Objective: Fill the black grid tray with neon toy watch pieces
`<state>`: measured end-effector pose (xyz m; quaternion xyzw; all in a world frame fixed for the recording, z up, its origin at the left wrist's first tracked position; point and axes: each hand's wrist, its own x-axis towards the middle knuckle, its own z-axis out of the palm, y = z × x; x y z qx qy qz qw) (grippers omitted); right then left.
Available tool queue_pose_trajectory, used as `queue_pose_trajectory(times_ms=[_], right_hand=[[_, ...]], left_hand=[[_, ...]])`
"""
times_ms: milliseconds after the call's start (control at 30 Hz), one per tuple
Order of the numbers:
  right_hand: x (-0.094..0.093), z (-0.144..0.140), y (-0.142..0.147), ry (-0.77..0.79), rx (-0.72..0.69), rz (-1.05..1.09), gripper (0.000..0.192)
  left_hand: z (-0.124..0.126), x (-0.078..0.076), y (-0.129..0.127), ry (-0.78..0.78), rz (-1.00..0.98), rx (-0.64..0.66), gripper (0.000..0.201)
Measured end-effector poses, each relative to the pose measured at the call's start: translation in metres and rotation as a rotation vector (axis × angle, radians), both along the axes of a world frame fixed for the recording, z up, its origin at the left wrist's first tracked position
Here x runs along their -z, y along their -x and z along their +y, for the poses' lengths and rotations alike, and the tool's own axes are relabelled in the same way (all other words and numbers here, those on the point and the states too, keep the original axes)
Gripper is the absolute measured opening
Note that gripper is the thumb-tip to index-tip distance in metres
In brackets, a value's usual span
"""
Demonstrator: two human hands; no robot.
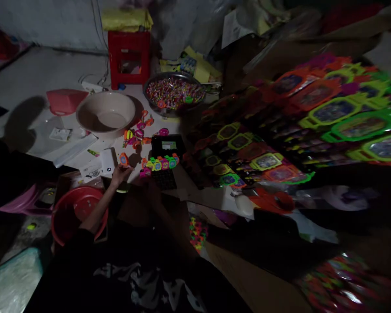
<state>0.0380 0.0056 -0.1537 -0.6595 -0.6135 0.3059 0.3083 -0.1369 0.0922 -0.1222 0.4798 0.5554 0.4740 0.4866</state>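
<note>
Floor [35, 74]: pale concrete, dim light, cluttered w/ toy parts & packaging.
Carded toy sheets [313, 126]: biggest item, fanned across right side; rows of green, orange, yellow framed toys under clear plastic; blurred toward far right.
Cardboard [247, 278]: brown flat sheet, lower right, partly under the sheets.
Red stool [129, 58]: plastic, upright near back wall, yellow bundle [127, 18] on top.
Beige basin [106, 114]: round, just left of centre, looks empty inside.
Metal bowl [174, 92]: right of basin, heaped w/ small multicolour pieces.
Red tub [74, 215]: lower left, beside forearm, partly hidden by arm.
Pink tray [65, 101]: left of basin, touching or nearly so; can't tell which.
Black rack [165, 163]: centre floor, row of small coloured toys [161, 164] (green, pink, orange, yellow) lined along front edge.
Loose toys [138, 130]: scattered pink/orange bits betw. basin and rack.
White packet [99, 167]: flat, just left of hand.
Left hand [120, 174]: reached fwd from dark sleeve, fingers loosely curled, low on floor; tips next to small orange toy [124, 159], contact unclear; grip – can't tell, too dark. Near rack's left end, not touching it.
Right hand: not in view.
</note>
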Motion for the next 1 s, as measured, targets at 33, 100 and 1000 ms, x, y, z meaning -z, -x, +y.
queue_pose_trajectory(times_ms=[33,100,1000], right_hand=[[0.003,-0.001,-0.003,-0.012,-0.003,0.026,0.026],[0.006,-0.003,-0.01,-0.028,-0.01,0.089,0.025],[-0.003,-0.009,-0.035,0.125,0.052,0.136,0.037]], left_hand=[[-0.006,0.005,-0.005,0.022,-0.022,0.011,0.034],[-0.016,0.015,-0.015,0.06,-0.059,0.024,0.035],[-0.022,0.043,-0.049,0.01,0.136,0.208,0.039]])
